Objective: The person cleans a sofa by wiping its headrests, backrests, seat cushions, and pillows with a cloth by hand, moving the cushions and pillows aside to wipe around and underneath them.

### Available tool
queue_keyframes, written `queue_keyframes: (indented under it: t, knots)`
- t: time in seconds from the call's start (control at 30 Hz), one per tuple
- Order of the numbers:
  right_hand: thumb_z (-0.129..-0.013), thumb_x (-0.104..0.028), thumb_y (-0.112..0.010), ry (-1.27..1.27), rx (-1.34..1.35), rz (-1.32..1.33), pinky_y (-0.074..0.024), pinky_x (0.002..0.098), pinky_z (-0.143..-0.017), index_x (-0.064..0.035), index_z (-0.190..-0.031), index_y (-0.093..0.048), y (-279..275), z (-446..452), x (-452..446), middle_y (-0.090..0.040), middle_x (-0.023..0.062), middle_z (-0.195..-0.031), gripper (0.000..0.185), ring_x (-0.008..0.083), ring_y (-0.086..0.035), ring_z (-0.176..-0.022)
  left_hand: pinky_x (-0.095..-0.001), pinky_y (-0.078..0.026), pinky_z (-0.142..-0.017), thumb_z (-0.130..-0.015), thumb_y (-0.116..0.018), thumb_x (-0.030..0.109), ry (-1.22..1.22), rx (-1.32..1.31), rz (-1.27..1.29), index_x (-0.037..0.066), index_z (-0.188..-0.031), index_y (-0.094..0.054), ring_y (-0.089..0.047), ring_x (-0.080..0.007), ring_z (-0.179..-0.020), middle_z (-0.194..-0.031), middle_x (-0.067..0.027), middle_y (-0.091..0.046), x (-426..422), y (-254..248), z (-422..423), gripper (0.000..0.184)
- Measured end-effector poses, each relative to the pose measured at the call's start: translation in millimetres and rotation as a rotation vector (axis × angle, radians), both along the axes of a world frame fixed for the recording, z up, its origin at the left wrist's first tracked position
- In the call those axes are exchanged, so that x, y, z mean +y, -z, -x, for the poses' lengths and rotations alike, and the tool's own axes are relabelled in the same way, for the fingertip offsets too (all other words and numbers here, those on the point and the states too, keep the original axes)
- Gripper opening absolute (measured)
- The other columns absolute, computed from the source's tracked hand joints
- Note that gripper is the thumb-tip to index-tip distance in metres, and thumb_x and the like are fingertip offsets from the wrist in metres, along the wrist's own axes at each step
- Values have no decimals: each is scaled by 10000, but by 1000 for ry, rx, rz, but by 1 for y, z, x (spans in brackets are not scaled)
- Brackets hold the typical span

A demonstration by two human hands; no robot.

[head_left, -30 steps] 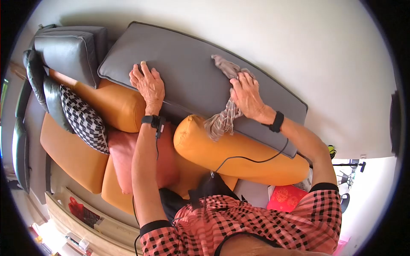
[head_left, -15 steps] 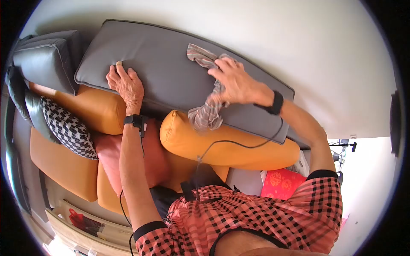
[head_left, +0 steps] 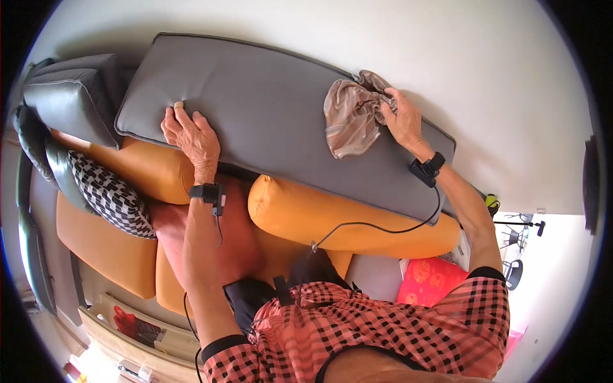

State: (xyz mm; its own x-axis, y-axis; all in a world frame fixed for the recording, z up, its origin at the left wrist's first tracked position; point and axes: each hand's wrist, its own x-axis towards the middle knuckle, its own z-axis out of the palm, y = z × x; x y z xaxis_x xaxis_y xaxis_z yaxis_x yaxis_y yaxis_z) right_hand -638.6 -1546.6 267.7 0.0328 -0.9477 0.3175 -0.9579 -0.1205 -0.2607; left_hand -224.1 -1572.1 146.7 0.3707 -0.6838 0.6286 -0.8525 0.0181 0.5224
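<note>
A striped cloth (head_left: 348, 121) is in the right hand (head_left: 403, 122), up on the big gray cushion (head_left: 268, 108).
The cloth is crumpled and lies near the cushion's top edge, with its loose part spread toward the middle; the right thumb and fingers are pinched on its other end. The left hand (head_left: 193, 142) is far from the right one, with its fingers a little bent and resting on the gray cushion near its lower edge, holding no cloth. Each wrist has a black band. Just below the gray cushion is a fat orange roll (head_left: 348, 220), and a pink pillow (head_left: 241, 236) sits beside the roll's left end. A black-and-white checked pillow (head_left: 112, 195) is farther left. A white wall (head_left: 485, 76) is behind the gray cushion.
</note>
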Motion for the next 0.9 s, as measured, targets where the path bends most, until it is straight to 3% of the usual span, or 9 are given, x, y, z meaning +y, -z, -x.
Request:
queue_keyframes:
  t: [0.13,0.2,0.3,0.43,0.57,0.8,0.87,0.9]
  knots:
    - [-865,-225,-606,-300,-12,148,-499,477,-751,10,-1141,-579,13,-65,-42,-668,208,-905,364,382,-640,-820,-543,-240,-1064,-895,-512,180,0,18,5,-3,-1300,-460,-338,-410,-1251,-1351,-230,-387,-1,0,1,448]
    - [-885,-268,-572,-402,-36,95,-499,502,-741,67,-1057,-591,9,-113,-72,-657,260,-859,377,412,-643,-794,-545,-232,-1071,-875,-518,164,6,37,2,-7,-1302,-460,-327,-418,-1265,-1368,-232,-377,-1,-3,1,464]
    - [-902,-318,-531,-282,53,-288,-500,520,-721,88,-943,-602,6,-173,-127,-636,301,-786,415,447,-641,-759,-544,-213,-1086,-865,-517,158,5,64,3,-4,-1305,-457,-313,-425,-1278,-1389,-235,-362,-2,5,1,473]
    - [-904,-325,-513,-330,231,-411,-503,527,-713,67,-847,-597,-18,-201,-135,-626,298,-732,405,456,-641,-739,-529,-186,-1106,-866,-487,148,29,171,2,-8,-1312,-447,-291,-419,-1307,-1403,-253,-353,-5,9,4,474]
    - [-891,-334,-525,-410,126,-102,-507,531,-722,62,-879,-594,6,-225,-131,-634,288,-741,402,456,-640,-743,-532,-181,-1109,-853,-478,140,32,214,13,-9,-1310,-447,-289,-423,-1310,-1401,-250,-355,-9,14,5,481]
    - [-897,-347,-513,-529,98,-135,-513,529,-708,77,-743,-625,11,-319,-195,-626,291,-703,465,454,-645,-732,-568,-198,-1100,-807,-507,128,41,221,29,-23,-1279,-456,-303,-430,-1288,-1403,-237,-346,-8,14,2,498]
    - [-899,-349,-510,-531,92,-103,-515,526,-705,85,-712,-627,15,-333,-204,-624,301,-703,487,456,-646,-733,-541,-197,-1104,-825,-469,140,35,237,38,-29,-1269,-451,-306,-441,-1292,-1388,-248,-363,-9,15,4,476]
    - [-892,-348,-513,-516,81,-105,-522,514,-723,78,-749,-639,17,-341,-209,-638,313,-759,467,457,-651,-758,-541,-199,-1102,-824,-477,141,34,240,43,-28,-1273,-452,-306,-439,-1292,-1387,-247,-364,-9,16,6,480]
